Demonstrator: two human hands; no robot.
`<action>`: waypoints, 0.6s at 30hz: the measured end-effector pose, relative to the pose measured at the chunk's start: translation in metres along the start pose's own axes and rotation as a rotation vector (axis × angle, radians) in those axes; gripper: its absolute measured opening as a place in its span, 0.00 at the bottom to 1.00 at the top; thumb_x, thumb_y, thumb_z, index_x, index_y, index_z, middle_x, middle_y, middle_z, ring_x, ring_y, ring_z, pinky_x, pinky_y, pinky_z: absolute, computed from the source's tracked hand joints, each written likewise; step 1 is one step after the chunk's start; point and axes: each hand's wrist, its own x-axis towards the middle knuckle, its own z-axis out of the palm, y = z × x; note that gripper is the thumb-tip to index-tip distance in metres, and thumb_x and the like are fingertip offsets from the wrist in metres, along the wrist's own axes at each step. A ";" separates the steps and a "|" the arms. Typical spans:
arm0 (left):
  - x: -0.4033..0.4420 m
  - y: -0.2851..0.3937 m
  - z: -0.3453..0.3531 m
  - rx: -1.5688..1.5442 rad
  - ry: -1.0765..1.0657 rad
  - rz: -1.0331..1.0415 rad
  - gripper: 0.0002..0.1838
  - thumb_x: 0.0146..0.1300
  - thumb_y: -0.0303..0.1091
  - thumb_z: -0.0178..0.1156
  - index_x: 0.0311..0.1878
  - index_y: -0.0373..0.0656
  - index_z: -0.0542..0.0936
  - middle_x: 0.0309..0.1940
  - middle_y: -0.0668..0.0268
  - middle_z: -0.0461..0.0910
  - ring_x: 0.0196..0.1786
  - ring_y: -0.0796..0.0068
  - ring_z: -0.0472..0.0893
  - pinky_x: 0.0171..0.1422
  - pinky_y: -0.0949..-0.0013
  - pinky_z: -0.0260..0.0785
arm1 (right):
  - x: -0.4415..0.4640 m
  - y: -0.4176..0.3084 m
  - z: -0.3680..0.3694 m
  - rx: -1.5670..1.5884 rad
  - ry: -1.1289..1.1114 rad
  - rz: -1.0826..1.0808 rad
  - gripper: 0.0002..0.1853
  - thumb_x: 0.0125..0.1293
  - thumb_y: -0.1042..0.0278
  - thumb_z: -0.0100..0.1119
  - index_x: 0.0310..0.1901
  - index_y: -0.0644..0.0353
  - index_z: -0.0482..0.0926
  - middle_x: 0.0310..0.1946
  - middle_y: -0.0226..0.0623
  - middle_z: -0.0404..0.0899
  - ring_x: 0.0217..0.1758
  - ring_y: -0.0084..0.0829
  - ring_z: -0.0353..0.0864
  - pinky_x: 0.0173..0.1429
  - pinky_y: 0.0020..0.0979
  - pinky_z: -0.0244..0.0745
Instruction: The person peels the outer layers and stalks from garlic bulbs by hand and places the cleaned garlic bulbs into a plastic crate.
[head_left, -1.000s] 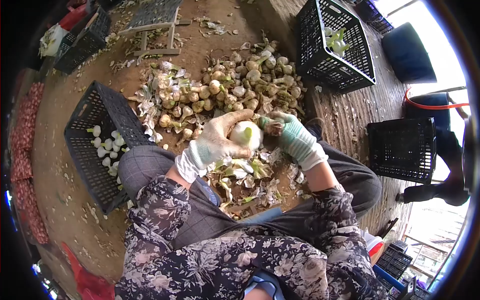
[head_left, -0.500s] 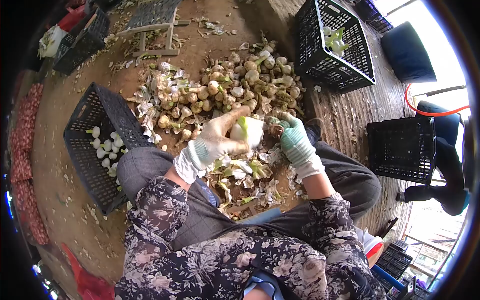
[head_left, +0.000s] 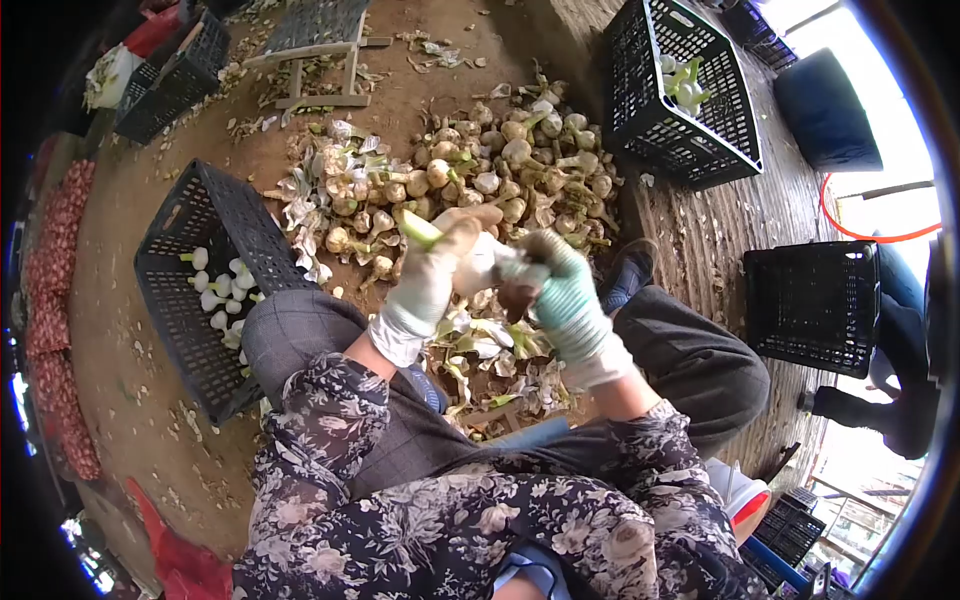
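My left hand (head_left: 435, 270), in a pale glove, is closed round a peeled white garlic bulb (head_left: 476, 262). Its cut green stem (head_left: 420, 229) sticks out past my thumb toward the upper left. Against the bulb's other side is my right hand (head_left: 560, 295), in a green and white glove, blurred by motion. Its fingers are curled on a small dark brown thing whose kind is smeared. Beyond both hands lies a heap of unpeeled garlic bulbs (head_left: 520, 155). Loose peelings (head_left: 490, 340) cover the ground below, between my legs.
On the left, a tilted black crate (head_left: 190, 330) holds several peeled bulbs. Another crate (head_left: 690, 140) with garlic stands at the upper right, and a third black crate (head_left: 808, 310) on the right beside a person's legs (head_left: 890, 390). A low wooden stool (head_left: 320, 40) stands beyond the heap.
The bulb has turned, its stem now pointing to the upper left. My left hand has moved slightly left; my right hand has moved left and down, close against the bulb.
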 end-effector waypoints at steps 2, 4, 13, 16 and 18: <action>-0.006 0.009 0.010 -0.170 -0.022 0.049 0.23 0.63 0.44 0.48 0.54 0.35 0.68 0.38 0.61 0.78 0.38 0.72 0.79 0.44 0.72 0.74 | 0.022 0.020 -0.026 0.623 0.080 0.221 0.08 0.56 0.78 0.58 0.35 0.63 0.69 0.25 0.34 0.76 0.20 0.20 0.73 0.23 0.20 0.70; -0.003 0.002 0.002 -0.157 -0.210 0.074 0.23 0.61 0.38 0.49 0.57 0.37 0.67 0.49 0.58 0.73 0.43 0.70 0.78 0.50 0.67 0.73 | 0.018 0.020 -0.031 0.508 -0.032 0.345 0.14 0.53 0.77 0.60 0.41 0.63 0.69 0.26 0.36 0.77 0.25 0.25 0.77 0.26 0.22 0.74; 0.016 -0.021 -0.013 0.243 0.245 -0.081 0.27 0.61 0.52 0.53 0.56 0.40 0.70 0.45 0.63 0.76 0.43 0.76 0.76 0.46 0.75 0.72 | 0.012 0.003 -0.001 0.087 -0.014 0.069 0.04 0.58 0.74 0.58 0.34 0.63 0.75 0.25 0.27 0.75 0.26 0.16 0.70 0.31 0.17 0.66; 0.010 -0.003 -0.001 -0.112 0.413 -0.177 0.16 0.64 0.38 0.52 0.52 0.41 0.73 0.38 0.62 0.78 0.40 0.71 0.78 0.41 0.71 0.74 | 0.018 0.009 -0.010 0.210 0.064 0.030 0.04 0.61 0.74 0.55 0.35 0.65 0.74 0.27 0.31 0.75 0.28 0.18 0.73 0.31 0.18 0.69; 0.007 -0.004 -0.008 -0.408 0.299 -0.122 0.14 0.64 0.34 0.50 0.52 0.41 0.73 0.38 0.61 0.78 0.41 0.68 0.79 0.40 0.69 0.75 | 0.030 0.024 -0.026 0.329 0.183 0.194 0.07 0.63 0.70 0.54 0.39 0.65 0.73 0.28 0.34 0.76 0.27 0.21 0.75 0.29 0.19 0.73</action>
